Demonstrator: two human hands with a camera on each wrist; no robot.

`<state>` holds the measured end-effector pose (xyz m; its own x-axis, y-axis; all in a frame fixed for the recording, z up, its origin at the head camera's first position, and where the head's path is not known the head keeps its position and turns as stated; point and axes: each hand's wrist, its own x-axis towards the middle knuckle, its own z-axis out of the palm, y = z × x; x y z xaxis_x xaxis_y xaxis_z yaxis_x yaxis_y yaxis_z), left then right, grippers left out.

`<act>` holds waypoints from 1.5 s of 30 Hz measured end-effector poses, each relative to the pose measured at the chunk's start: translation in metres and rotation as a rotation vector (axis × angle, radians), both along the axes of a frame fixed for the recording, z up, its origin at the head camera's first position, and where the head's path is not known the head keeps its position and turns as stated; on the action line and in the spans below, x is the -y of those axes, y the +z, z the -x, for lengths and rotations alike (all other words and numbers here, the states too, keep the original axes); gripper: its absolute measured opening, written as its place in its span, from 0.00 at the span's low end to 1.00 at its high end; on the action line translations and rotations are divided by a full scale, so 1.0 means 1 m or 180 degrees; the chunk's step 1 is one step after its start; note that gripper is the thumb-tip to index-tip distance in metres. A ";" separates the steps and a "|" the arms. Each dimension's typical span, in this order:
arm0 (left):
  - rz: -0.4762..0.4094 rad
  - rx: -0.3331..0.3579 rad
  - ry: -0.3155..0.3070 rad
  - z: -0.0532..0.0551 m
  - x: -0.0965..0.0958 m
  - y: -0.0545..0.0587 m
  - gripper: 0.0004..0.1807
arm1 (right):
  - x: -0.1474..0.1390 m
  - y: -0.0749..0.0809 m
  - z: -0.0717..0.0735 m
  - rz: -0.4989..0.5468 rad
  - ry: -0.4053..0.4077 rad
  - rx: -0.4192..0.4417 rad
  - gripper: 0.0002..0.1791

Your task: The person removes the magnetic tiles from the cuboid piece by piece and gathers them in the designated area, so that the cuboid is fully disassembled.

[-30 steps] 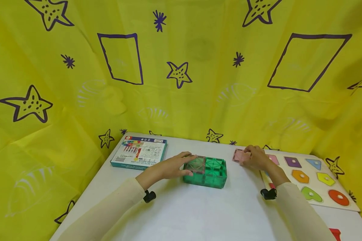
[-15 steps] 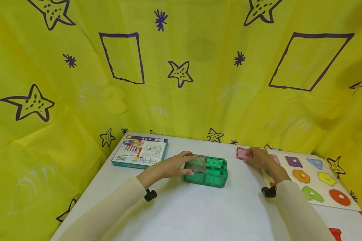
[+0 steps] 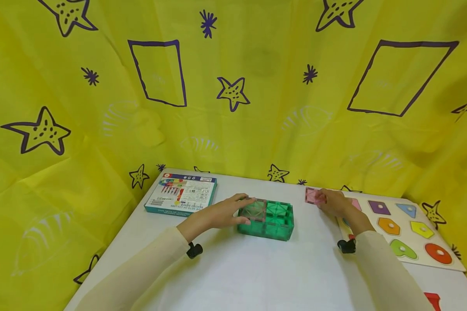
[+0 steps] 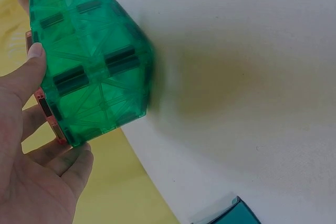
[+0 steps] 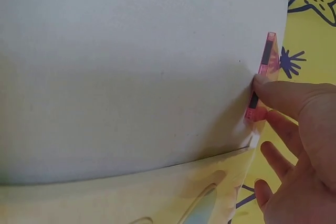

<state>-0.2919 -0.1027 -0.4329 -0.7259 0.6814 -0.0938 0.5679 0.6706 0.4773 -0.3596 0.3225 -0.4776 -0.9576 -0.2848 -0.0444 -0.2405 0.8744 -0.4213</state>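
Note:
My left hand [image 3: 225,214] holds the left end of a green see-through box of magnetic tiles [image 3: 279,230], which stands on the white table. In the left wrist view the thumb presses the near side of the green box [image 4: 94,61], and fingers reach around its far side. A pink square magnetic tile [image 3: 255,210] lies over the left half of the box's top. Off to the right, my right hand [image 3: 336,204] pinches another pink magnetic tile [image 3: 310,195] by its edge. The right wrist view shows this pink tile [image 5: 269,51] edge-on, with the thumb against it.
A flat boxed set [image 3: 183,194] with a teal side lies at the back left. On the right is a wooden shape puzzle board [image 3: 377,231] with coloured knobbed pieces, close to my right hand. Part of a red object [image 3: 433,300] shows at the lower right. A yellow patterned curtain [image 3: 233,142] hangs behind.
My right hand has shifted slightly right and back with the pink tile, whose tilt has changed. The left hand stays on the green box, which keeps its place.

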 end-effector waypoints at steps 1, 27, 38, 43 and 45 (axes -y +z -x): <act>0.0000 -0.0002 -0.0004 0.000 0.000 0.000 0.42 | 0.000 0.000 0.000 -0.0014 0.0016 -0.0013 0.15; -0.0067 0.0015 -0.0033 -0.001 0.001 0.000 0.41 | 0.070 0.047 -0.052 0.0641 0.0118 -0.0195 0.25; -0.0046 0.0011 -0.0038 0.001 0.000 0.002 0.41 | 0.101 0.054 -0.081 0.0706 0.0070 0.0003 0.30; -0.0040 0.0007 -0.0029 0.001 0.000 0.001 0.41 | 0.109 0.051 -0.089 0.0748 0.0074 0.0123 0.30; -0.0042 0.0006 -0.0027 0.000 0.000 0.001 0.41 | 0.111 0.050 -0.091 0.0775 0.0095 0.0153 0.30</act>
<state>-0.2924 -0.1032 -0.4321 -0.7200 0.6886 -0.0860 0.5726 0.6595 0.4871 -0.2689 0.2113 -0.4276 -0.9470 -0.3207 -0.0164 -0.2392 0.7386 -0.6303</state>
